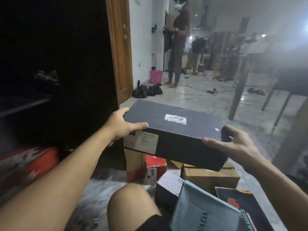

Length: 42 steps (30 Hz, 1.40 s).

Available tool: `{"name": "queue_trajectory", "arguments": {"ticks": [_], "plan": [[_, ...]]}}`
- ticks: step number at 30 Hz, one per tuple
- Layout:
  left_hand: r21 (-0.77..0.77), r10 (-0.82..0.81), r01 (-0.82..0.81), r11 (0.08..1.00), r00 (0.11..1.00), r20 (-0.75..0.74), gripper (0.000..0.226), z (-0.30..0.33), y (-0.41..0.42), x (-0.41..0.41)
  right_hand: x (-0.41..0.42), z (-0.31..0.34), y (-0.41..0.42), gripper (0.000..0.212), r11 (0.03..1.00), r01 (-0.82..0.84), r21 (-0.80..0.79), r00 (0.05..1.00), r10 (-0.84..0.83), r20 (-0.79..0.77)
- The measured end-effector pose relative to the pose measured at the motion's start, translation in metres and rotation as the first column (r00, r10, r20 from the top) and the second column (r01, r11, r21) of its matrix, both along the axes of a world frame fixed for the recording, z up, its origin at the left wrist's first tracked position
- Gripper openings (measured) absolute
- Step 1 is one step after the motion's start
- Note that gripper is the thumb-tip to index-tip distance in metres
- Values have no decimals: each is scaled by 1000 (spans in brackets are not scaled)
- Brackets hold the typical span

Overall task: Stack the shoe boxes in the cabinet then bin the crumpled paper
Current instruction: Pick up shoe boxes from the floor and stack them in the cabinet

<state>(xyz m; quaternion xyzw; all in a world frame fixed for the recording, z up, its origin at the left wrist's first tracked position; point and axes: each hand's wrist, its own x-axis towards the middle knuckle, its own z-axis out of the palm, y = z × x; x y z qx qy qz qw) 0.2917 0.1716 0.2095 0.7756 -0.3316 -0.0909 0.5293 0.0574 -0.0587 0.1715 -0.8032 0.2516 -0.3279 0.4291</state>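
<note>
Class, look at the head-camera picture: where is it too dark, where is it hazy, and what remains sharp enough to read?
Head view: the cabinet on the left is nearly black, its shelves barely visible; the far room at upper right is washed out by milky haze and lamp glare; wide-angle bending curves the door frame; the black shoe box, gripped by the left hand and right hand, is sharp, its lid logo readable.

Black shoe box, lid on, white logo patch on top, white label on near-left end; raised, tilted, centre of scene. Below it: red box, brown cardboard box. Nearer: black-and-white box, pale blue box, black printed box near right. Orange box on left, at dark cabinet.
</note>
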Motion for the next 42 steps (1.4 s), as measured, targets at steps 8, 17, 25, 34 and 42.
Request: {"name": "queue_trajectory", "arguments": {"ticks": [8, 17, 25, 34, 42], "plan": [[70, 262, -257, 964, 962, -71, 87, -5, 105, 28, 79, 1, 58, 68, 972, -230, 52, 965, 235, -120], [182, 481, -450, 874, 851, -211, 103, -43, 214, 74, 206, -15, 136, 48, 902, -431, -30, 858, 400, -321], [186, 690, -678, 711, 622, -370, 108, -99, 293, 119, 332, -44, 212, 58, 814, -579, 51, 726, 542, -424], [210, 820, -822, 530, 434, -373, 110, -137, 363, 186, 472, -92, 291, 65, 679, -717, 159, 575, 705, -414], [159, 850, -876, 456, 376, -369, 95, -164, 401, 243, 565, -114, 344, 69, 604, -782, 153, 500, 754, -426]]}}
